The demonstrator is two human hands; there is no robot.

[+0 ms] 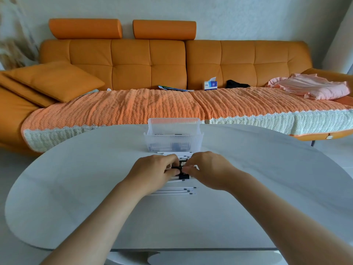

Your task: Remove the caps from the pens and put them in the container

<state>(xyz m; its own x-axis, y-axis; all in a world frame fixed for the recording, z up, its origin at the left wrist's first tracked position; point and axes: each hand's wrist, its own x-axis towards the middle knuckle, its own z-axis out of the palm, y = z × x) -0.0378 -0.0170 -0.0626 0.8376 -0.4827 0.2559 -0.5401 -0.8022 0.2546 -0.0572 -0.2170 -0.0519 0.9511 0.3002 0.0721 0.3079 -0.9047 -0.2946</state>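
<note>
My left hand (152, 169) and right hand (206, 169) meet over the white pens (175, 190) piled on the table (76, 188), fingers curled, both pinching one black-capped pen (178, 167). The clear container (173, 142) sits just beyond them.

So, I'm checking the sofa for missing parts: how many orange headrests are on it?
2. Both stand atop the sofa: the left headrest over its left end, the right headrest beside it. None shows over the right half.

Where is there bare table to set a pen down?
Bare table lies left of the left hand and right of the right hand, either side of the container. Crowded: pens between both hands and the container.
</note>
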